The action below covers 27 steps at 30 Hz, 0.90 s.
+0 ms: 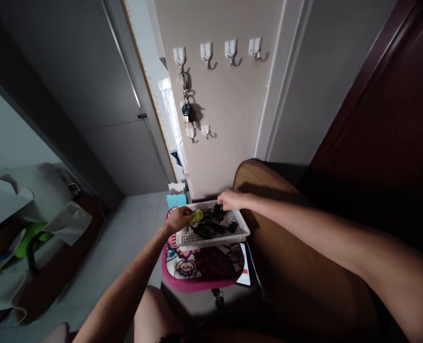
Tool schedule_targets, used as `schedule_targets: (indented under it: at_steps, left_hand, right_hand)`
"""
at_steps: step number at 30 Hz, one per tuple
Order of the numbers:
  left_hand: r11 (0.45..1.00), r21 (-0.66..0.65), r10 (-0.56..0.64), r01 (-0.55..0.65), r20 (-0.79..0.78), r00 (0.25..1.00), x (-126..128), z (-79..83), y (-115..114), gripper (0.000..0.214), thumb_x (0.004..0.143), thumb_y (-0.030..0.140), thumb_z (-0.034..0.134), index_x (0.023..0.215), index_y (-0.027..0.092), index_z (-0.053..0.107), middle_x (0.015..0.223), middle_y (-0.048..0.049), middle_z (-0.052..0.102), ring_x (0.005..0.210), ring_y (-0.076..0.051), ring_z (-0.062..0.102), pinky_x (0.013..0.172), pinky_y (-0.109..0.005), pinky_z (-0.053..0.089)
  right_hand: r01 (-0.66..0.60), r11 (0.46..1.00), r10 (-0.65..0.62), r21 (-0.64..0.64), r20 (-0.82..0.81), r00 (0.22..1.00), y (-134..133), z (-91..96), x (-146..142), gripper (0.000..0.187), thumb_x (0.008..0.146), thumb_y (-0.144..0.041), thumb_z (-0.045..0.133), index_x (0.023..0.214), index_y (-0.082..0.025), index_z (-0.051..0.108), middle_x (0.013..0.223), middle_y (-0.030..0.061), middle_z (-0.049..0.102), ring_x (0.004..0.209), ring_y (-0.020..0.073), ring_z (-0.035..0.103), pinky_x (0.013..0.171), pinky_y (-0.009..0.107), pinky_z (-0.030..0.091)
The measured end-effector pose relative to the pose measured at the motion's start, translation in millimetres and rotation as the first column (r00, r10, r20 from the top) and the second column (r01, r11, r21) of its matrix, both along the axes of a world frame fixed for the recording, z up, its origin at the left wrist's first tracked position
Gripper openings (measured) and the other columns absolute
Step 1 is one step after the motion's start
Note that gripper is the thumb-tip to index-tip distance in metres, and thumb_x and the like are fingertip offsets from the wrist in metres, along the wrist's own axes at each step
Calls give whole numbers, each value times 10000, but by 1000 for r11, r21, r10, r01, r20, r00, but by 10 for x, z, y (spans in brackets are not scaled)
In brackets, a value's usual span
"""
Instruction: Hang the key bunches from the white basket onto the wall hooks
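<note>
A white perforated basket (211, 238) rests on a floral cushion with a pink rim (200, 274). Several dark keys and fobs (211, 226) lie inside it. My left hand (177, 220) is at the basket's left edge, fingers closed on a yellow-green tag (196, 217). My right hand (230, 200) reaches in over the far rim, fingers pinched on a dark key (218, 209). On the wall above, a row of white hooks (216, 50) runs across; a key bunch (186, 107) hangs from the leftmost hook.
Two smaller hooks (199, 132) sit lower on the wall. A blue box (176, 197) stands behind the basket. A brown rounded tabletop (286, 247) lies to the right, a dark red door (386, 109) beyond it. Clutter with a green item (29, 238) sits at left.
</note>
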State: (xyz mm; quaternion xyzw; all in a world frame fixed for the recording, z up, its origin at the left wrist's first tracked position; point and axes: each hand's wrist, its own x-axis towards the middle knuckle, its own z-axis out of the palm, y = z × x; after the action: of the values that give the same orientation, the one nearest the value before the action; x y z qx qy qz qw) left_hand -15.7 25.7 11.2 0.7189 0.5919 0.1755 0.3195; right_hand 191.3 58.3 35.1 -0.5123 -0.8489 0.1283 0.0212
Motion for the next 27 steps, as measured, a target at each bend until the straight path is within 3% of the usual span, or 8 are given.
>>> schedule_targets:
  at_steps: [3,7,10,13,17,22,25,27]
  left_hand:
    - [998,-8,-70,69,-110,991,-38,-30,-17,237,543,119,437,741,157,562,644,9,580,573,-89,493,502,-158,356]
    - [988,147,-23,42,-129,991,46,-20,-19,306,551,105,421,828,159,538,792,-21,578,696,-111,504,616,-181,371]
    - [984,168,-30,53,-134,991,141,-9,-55,305,573,134,423,858,163,530,815,-26,574,721,-118,502,652,-194,373]
    - [979,155,-107,133,-168,980,222,-43,-122,300,583,150,424,861,174,535,811,-23,574,734,-128,501,672,-208,373]
    - [953,220,-151,207,-245,958,274,-116,-161,301,576,152,432,855,175,545,876,-44,553,815,-160,477,731,-238,354]
    - [955,199,-158,219,-286,945,283,-156,-133,285,589,164,426,846,185,547,842,-40,557,788,-158,482,717,-242,361]
    - [958,199,-140,205,-296,945,282,-175,-128,279,595,187,431,849,188,547,838,-46,552,783,-163,482,717,-249,359]
    - [959,206,-133,197,-291,947,279,-187,-131,278,599,199,432,853,189,546,838,-49,548,782,-165,483,720,-252,357]
  right_hand:
    - [4,1000,-2,-22,93,996,-33,-60,37,198,447,-101,546,600,-211,605,559,-14,555,540,123,484,473,200,296]
    - [-26,991,43,-129,130,991,-132,-86,-12,165,360,-195,619,522,-199,588,536,-10,532,584,153,489,520,229,324]
    - [4,994,14,-107,171,985,-205,-131,-62,190,307,-243,641,469,-179,566,550,0,527,662,189,489,620,284,329]
    - [4,997,11,-72,208,978,-246,-198,-92,114,348,-201,618,433,-169,549,533,-3,524,684,186,486,691,317,304]
    - [-22,998,36,-61,237,971,-223,-170,-99,71,443,-110,524,410,-169,545,473,4,522,606,158,490,640,291,321]
    - [18,997,-6,-75,154,988,-181,-26,-77,70,485,-163,507,468,-187,571,490,-5,538,522,120,477,508,219,315]
    - [-5,997,18,-74,173,985,-241,-72,-98,44,454,-217,548,427,-182,550,446,-14,509,553,131,479,550,231,317]
    - [-40,997,53,-64,207,977,-280,-121,-125,58,427,-157,548,380,-166,515,423,-12,486,582,145,482,580,247,316]
